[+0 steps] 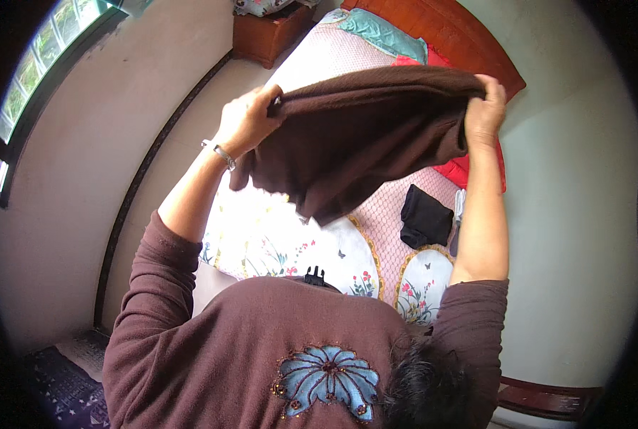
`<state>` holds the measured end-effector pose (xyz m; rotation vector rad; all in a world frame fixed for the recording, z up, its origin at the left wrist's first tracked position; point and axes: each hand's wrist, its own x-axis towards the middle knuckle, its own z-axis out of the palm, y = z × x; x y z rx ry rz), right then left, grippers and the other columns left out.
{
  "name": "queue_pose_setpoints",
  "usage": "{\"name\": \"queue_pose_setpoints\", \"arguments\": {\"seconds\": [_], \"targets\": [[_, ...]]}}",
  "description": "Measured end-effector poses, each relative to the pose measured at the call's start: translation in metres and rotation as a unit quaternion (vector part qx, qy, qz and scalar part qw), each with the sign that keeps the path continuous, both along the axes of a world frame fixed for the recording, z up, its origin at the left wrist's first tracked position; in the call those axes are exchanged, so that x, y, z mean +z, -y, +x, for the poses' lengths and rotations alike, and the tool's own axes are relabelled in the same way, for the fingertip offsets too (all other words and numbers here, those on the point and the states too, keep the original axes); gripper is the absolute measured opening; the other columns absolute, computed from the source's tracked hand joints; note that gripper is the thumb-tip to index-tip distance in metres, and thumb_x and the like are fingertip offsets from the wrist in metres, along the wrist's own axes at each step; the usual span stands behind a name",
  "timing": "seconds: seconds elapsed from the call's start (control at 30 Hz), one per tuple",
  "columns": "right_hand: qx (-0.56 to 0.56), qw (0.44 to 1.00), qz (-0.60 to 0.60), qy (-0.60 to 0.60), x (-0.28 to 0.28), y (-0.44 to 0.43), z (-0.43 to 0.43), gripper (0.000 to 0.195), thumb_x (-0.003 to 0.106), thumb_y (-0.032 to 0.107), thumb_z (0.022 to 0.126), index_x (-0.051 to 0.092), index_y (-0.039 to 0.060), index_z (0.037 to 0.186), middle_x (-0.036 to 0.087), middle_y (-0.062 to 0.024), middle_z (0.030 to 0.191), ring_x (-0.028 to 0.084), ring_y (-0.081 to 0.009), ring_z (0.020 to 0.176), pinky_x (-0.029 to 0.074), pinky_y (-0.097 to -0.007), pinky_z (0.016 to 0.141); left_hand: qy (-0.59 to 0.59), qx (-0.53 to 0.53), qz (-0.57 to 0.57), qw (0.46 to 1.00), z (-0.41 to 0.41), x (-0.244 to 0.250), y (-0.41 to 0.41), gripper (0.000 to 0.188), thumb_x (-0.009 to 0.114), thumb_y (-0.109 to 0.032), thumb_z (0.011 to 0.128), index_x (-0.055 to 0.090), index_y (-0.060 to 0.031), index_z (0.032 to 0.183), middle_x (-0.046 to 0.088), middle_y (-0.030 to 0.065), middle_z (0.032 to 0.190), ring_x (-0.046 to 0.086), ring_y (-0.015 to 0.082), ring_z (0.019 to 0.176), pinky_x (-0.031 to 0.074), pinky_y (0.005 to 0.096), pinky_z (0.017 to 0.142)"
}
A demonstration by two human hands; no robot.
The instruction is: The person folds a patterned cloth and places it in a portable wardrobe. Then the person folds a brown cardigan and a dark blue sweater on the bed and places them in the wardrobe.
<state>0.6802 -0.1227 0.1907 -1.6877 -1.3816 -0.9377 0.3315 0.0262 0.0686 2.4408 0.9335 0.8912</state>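
A dark brown cloth garment (361,128) is stretched in the air above the bed, its lower part hanging in folds. My left hand (252,118) grips its upper left corner; a silver bracelet (219,154) is on that wrist. At the upper right end, my right hand (485,115) is closed on the same garment. Below it on the bed lies a folded black cloth item (426,217), with light and grey cloth pieces (460,206) beside it, partly behind my right forearm. The garment hides the middle of the bed.
The bed has a pink patterned cover with floral panels (415,287), a teal pillow (386,35), red bedding (453,170) and a wooden headboard (458,27). A wooden bedside cabinet (268,37) stands at the top. A barred window (40,64) is in the left wall.
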Motion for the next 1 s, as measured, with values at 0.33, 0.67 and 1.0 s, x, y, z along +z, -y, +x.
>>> {"name": "queue_pose_setpoints", "arguments": {"seconds": [0.33, 0.67, 1.0], "targets": [[0.037, 0.985, -0.122, 0.113, -0.114, 0.13, 0.043, 0.035, 0.054, -0.008, 0.069, 0.06, 0.0036, 0.102, 0.057, -0.0149, 0.103, 0.056, -0.0351, 0.099, 0.045, -0.045, 0.089, 0.017, 0.005, 0.186, 0.982, 0.028, -0.103, 0.032, 0.018, 0.057, -0.004, 0.076, 0.056, -0.0137, 0.091, 0.058, 0.0036, 0.095, 0.058, 0.0248, 0.066, 0.046, 0.0346, 0.057], [0.016, 0.738, -0.609, -0.291, -0.446, 0.297, -0.023, 0.018, 0.07, 0.013, 0.076, 0.062, 0.0045, 0.09, 0.059, -0.016, 0.093, 0.057, -0.0353, 0.092, 0.047, -0.0437, 0.08, -0.485, -0.09, -0.272, 0.826, 0.012, -0.328, 0.154, 0.025, 0.057, -0.012, 0.085, 0.054, -0.0167, 0.109, 0.054, 0.0122, 0.113, 0.063, 0.031, 0.101, 0.049, 0.0443, 0.084], [-0.239, 0.709, -0.311, -0.587, -0.514, 0.271, -0.051, 0.038, 0.068, 0.031, 0.087, 0.053, 0.0017, 0.106, 0.062, -0.0149, 0.1, 0.062, -0.0247, 0.091, 0.049, -0.0369, 0.083, 0.036, 0.304, -0.375, 0.875, -0.05, -0.452, 0.065, 0.049, 0.073, -0.032, 0.081, 0.056, -0.0052, 0.119, 0.064, 0.0133, 0.097, 0.062, 0.023, 0.088, 0.05, 0.035, 0.078]]}}
